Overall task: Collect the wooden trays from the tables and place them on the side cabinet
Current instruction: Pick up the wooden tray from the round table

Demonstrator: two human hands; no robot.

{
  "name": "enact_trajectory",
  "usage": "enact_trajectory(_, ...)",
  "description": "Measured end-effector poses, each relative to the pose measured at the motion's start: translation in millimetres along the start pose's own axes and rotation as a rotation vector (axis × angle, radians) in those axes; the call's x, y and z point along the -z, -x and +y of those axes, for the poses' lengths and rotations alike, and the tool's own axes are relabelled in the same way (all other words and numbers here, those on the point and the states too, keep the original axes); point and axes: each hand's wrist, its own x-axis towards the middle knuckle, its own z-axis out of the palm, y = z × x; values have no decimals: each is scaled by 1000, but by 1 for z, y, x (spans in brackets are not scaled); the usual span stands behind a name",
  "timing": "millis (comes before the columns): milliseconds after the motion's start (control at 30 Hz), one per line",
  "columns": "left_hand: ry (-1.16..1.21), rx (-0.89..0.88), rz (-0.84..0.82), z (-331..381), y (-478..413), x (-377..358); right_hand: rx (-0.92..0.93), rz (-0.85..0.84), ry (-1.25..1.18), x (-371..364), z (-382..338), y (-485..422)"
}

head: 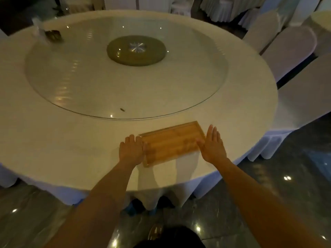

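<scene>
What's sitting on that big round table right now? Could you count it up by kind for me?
Wooden tray: 1, flat between the left hand and right hand
Glass turntable: 1
Dark object with a clear item at the far left, too blurred to identify: 1
Small dark speck: 1
Total: 4

Counting one wooden tray (172, 143), sitting at 6 o'clock on the worktop (62, 140). Two hands: left hand (131, 151) at the tray's 9 o'clock end, right hand (212, 145) at its 3 o'clock end. One round worktop up close, plus a sliver of a second worktop (322, 19) at 2 o'clock. One glass turntable (125, 68). At least three covered chairs (288, 51) at 2-3 o'clock; more too blurry to count.
</scene>
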Motion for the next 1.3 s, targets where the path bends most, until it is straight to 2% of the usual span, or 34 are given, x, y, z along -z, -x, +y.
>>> enact_trajectory(200, 21, 140, -113, 2, -37, -21, -78, -147, -31, -24, 4, -53)
enact_trajectory(400, 100, 278, -205, 11, -56, -36, -166, -162, 30, -33, 12, -85)
enact_trajectory(500, 150, 317, -195, 15, -60, -42, -199, -185, 57, -37, 16, -91)
enact_trajectory(633, 179, 339, -146, 16, -59, -47, -200, -111, 61, -46, 17, -92)
enact_trajectory(767, 226, 369, -116, 17, -57, -50, -275, -94, 22, -48, 11, -92)
enact_trajectory(1067, 279, 294, -98, 15, -49, -48, -414, -45, -89, -54, 17, -68)
enact_trajectory(1233, 334, 182, -95, 29, -53, -31, -600, 14, -327, -44, 28, -54)
enact_trajectory(1300, 322, 127, -83, 39, -55, -22, -635, 42, -354, -35, 35, -45)
